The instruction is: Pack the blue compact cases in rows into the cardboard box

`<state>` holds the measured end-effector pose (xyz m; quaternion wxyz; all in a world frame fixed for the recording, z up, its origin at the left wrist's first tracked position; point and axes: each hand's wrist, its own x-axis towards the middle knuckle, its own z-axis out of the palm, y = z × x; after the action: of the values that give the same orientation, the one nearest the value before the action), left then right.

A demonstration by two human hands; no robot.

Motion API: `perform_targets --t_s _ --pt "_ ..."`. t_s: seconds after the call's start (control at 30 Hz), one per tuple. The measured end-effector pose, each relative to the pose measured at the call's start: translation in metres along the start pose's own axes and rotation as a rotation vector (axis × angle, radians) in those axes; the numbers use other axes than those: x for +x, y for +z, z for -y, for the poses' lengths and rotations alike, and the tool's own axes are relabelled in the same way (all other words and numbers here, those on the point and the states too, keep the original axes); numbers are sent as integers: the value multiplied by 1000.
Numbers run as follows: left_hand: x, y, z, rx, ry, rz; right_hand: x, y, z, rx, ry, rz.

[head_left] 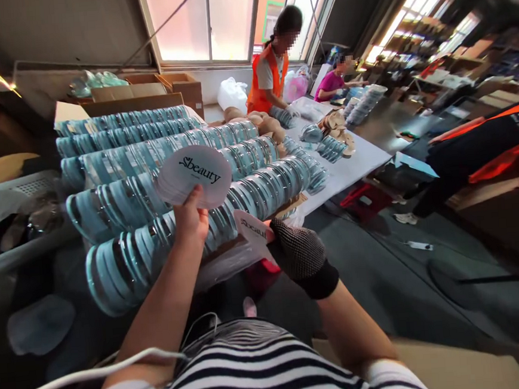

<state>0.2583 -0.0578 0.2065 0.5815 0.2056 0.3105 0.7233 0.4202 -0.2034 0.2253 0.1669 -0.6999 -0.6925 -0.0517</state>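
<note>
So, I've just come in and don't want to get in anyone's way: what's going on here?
The person wearing the camera holds a stack of pale round cards printed "beauty" in the left hand and a similar card in the gloved right hand. Beneath and beyond them lie long rows of round bluish pieces. Across the white table, a person in an orange vest reaches towards more such pieces.
</note>
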Motion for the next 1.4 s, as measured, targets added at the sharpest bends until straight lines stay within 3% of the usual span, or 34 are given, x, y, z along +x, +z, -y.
perform_targets --t_s 0.07,0.3,0.53,0.7,0.9,1.0,1.1,1.13,1.2,1.33,1.4 --pt "1 -2 1 -7 1 6 3 7 2 13 -20 16" --pt "2 -4 1 -36 6 13 38 77 13 37 33 117" --pt "1 -1 -1 -61 1 -5 34 90 6 225 104 95" --pt "4 -4 1 -50 20 18 43 112 8 276 2 58" --pt "2 -6 1 -48 7 34 42 114 15 174 15 150" --pt "0 -4 1 -46 10 27 45 109 12 399 25 261" --pt "0 -3 3 -35 41 9 44 99 3 731 -69 447" --pt "0 -3 4 -22 50 -5 45 95 0 788 -100 445" --pt "1 -2 7 7 61 -22 52 84 -5 810 -90 300" --pt "2 -1 10 20 82 1 95 61 -7 674 -14 -194" --pt "3 -1 13 17 105 19 115 54 -2 610 -80 -299"
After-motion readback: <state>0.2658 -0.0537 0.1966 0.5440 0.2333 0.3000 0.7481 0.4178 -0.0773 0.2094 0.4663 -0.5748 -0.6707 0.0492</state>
